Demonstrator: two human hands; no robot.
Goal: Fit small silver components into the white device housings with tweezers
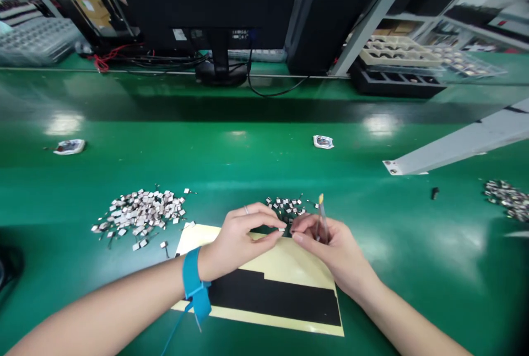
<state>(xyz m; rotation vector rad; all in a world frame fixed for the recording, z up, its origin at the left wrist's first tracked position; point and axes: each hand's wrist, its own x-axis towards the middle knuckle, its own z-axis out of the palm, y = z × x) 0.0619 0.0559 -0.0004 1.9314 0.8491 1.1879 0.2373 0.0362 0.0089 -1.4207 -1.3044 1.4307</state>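
Note:
My left hand point(243, 232), with a blue wrist strap point(194, 279), pinches a small white-faced square part point(281, 229) between thumb and fingertips. Close by on the right, my right hand point(326, 240) has its thumb and fingers together. A pair of tweezers point(323, 221) with a yellowish end is tucked in it, pointing up; whether its fingertips also hold a tiny piece cannot be made out. Beneath both hands lies a yellow backing sheet point(297, 259) with black adhesive strips point(281, 296). Just beyond the fingertips is a small pile of dark and white parts point(289, 204).
A larger heap of small square parts with short leads point(144, 210) lies to the left. Two small white trays point(323, 141) sit farther back. A grey metal post point(454, 144) slants in from the right, near another parts pile point(507, 199). A monitor point(215, 3) stands behind.

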